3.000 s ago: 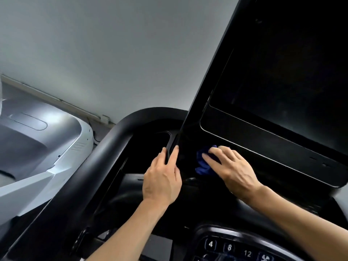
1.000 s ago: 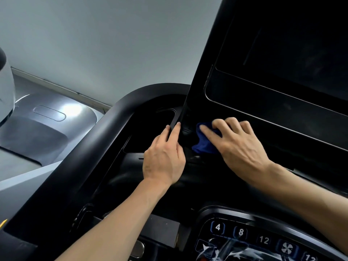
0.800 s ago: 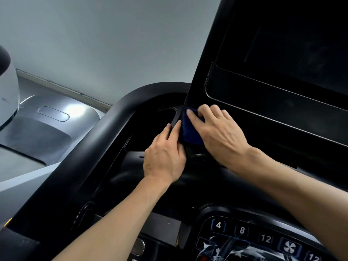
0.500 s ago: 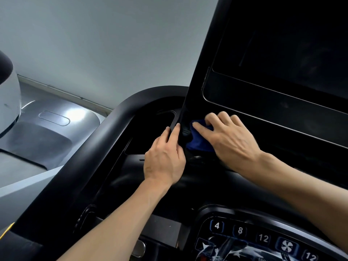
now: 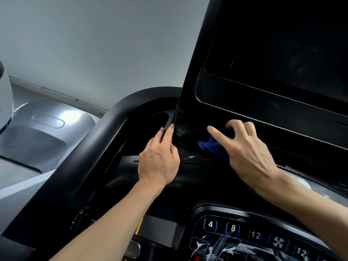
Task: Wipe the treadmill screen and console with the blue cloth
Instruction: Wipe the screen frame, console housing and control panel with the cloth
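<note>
The dark treadmill screen [image 5: 293, 53] rises at the upper right above a black console panel [image 5: 263, 108]. A bunched blue cloth [image 5: 212, 147] lies against the console's lower left part, under the screen frame. My right hand [image 5: 244, 149] holds it there, fingers curled over the cloth with the index finger stretched out to the left. My left hand [image 5: 160, 159] grips the left edge of the screen frame, thumb and fingers pinching the rim. Most of the cloth is hidden beneath my right hand.
A thick black curved handlebar [image 5: 94, 147] sweeps round the left side. Lit keypad buttons marked 4, 8, 12 [image 5: 233, 228] sit at the bottom right. A grey neighbouring machine [image 5: 37, 132] stands at the left, in front of a pale wall [image 5: 94, 44].
My right hand has slid the cloth to the right along the lower console, away from the frame's left edge and my left hand. The left hand kept its grip on the frame.
</note>
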